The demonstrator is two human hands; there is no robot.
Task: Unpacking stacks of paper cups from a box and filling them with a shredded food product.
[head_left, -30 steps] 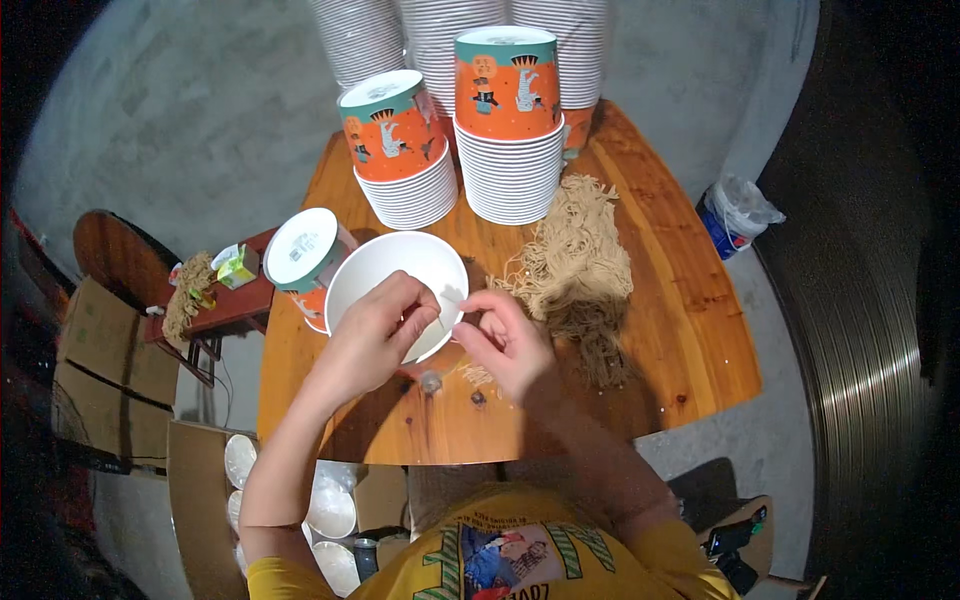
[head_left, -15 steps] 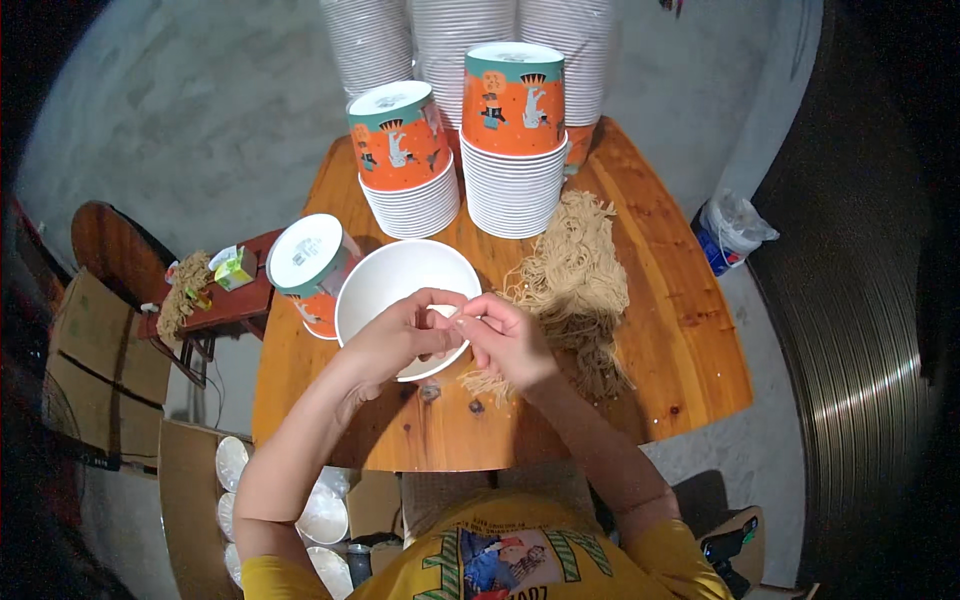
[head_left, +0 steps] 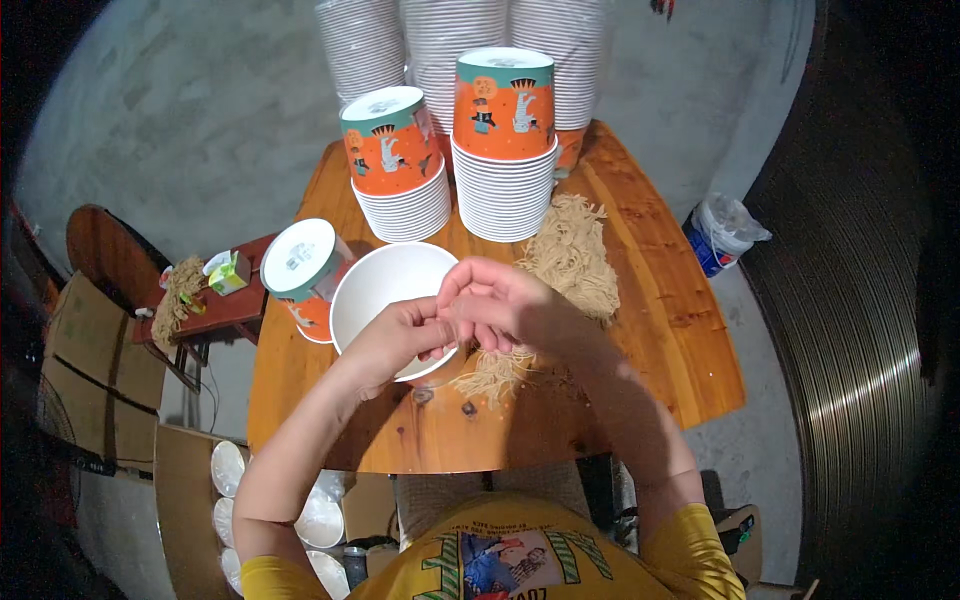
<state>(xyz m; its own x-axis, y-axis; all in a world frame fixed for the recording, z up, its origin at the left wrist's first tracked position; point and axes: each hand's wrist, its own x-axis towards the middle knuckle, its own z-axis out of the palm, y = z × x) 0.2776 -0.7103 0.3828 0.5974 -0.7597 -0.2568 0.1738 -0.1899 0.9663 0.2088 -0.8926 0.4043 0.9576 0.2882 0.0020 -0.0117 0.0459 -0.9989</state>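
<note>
Small workroom, stacked paper tubs (head_left: 505, 130), heaped strands (head_left: 573, 255)

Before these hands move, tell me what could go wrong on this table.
The left hand overlaps the open white bowl in view, so it might bump it. Loose tan strands lie beside the bowl, near the right hand, which could snag or drag them. Upside-down tubs stand stacked on the wooden table; a hard knock might topple them.

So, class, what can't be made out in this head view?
Head: anything between the left hand and right hand, hidden by both.
Head: tops of the tall rear stacks, cut off by the upper edge.
Head: part of the white bowl, behind the left hand.
</note>
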